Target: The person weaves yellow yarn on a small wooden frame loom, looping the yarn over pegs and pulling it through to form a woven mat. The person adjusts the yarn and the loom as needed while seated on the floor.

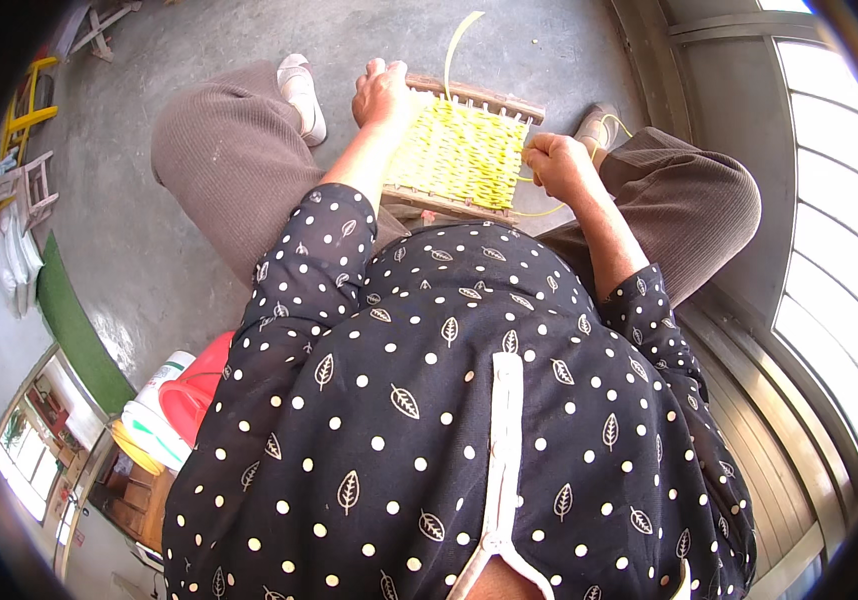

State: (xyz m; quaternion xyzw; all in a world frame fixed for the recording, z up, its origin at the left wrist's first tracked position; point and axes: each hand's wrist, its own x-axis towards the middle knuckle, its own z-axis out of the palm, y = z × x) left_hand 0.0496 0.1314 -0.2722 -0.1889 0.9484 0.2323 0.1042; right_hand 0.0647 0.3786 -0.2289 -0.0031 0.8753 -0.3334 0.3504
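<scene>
A woven yellow-green panel [462, 154] is strung between two wooden bars, in front of my body between my knees. My left hand [382, 96] grips the far left end of the frame, by the far wooden bar [474, 96]. At the panel's right edge is my right hand [555, 165], its fingers closed on the yellow-green strand there. That strand [549, 213] loops below the hand and up past my right shoe. A loose strip end [460, 41] stands up beyond the far bar. The near wooden bar [447, 204] lies close to my lap.
Red and white plastic containers [192, 390] stand at lower left. A yellow metal frame [29, 116] and a small wooden stool [35, 187] are on the far left. A barred window and a wall are at right. My shoes [301, 97] rest on the concrete floor.
</scene>
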